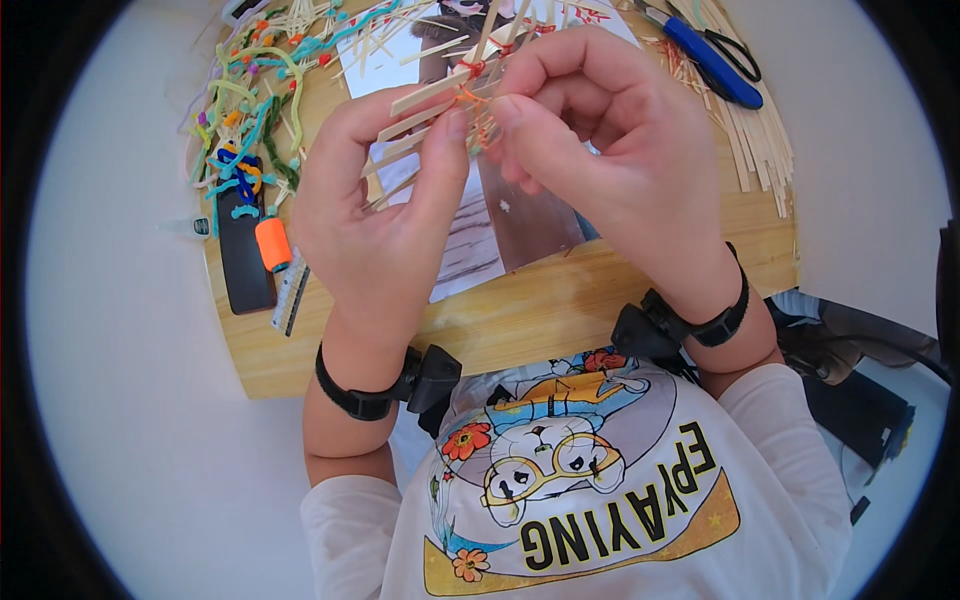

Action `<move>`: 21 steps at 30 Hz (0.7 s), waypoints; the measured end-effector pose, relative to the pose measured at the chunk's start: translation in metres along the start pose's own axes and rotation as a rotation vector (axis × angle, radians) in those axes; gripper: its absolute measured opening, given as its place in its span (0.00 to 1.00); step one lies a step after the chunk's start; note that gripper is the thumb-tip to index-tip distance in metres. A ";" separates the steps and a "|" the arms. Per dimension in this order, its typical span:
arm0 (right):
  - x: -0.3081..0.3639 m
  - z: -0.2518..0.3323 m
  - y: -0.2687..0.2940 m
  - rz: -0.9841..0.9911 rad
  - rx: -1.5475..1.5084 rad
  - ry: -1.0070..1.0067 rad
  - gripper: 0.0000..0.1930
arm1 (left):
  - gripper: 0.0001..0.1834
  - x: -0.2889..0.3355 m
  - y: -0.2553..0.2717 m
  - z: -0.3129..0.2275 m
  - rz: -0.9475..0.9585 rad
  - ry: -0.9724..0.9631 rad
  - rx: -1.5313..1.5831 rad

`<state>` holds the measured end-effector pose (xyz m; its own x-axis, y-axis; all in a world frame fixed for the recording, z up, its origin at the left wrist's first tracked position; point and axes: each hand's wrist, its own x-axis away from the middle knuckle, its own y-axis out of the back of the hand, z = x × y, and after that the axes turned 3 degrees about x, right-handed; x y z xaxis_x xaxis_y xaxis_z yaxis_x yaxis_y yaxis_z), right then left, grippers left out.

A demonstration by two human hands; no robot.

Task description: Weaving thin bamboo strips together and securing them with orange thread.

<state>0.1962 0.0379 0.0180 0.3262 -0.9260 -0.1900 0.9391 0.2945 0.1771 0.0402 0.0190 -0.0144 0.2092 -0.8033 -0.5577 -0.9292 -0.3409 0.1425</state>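
My left hand (385, 195) grips a small frame of flat wooden sticks (425, 95), its thumb pressed against the near side. Several stick ends poke out between its fingers toward the left. Red thread binds some of the stick crossings farther up. At the nearest crossing an orange thread (468, 97) is looped, with loose strands trailing below it. Beside that crossing, the thumb and index finger of my right hand (625, 145) pinch together on the orange thread, the other fingers curled in. Part of the frame lies hidden behind both hands.
Below the hands a large printed picture (470, 250) covers part of the wooden table (560, 300). Colourful pipe cleaners (270, 125), a black case (240, 250), an orange thread spool (272, 245) and a ruler (290, 290) lie at left. Blue-handled pliers (712, 65) rest on loose sticks (765, 155) at right.
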 end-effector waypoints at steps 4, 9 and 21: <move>0.000 -0.006 0.001 -0.040 -0.031 0.133 0.06 | 0.10 -0.001 0.001 -0.002 0.000 0.008 -0.009; 0.000 -0.012 0.002 0.071 0.135 0.010 0.05 | 0.11 -0.003 0.003 -0.002 -0.036 0.042 0.048; 0.000 -0.016 0.000 0.149 -0.322 -0.063 0.04 | 0.12 -0.002 0.004 0.005 -0.033 0.039 0.073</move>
<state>0.1976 0.0415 0.0025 0.4641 -0.8771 -0.1237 0.8710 0.4773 -0.1167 0.0342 0.0218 -0.0171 0.2505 -0.8112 -0.5284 -0.9412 -0.3320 0.0634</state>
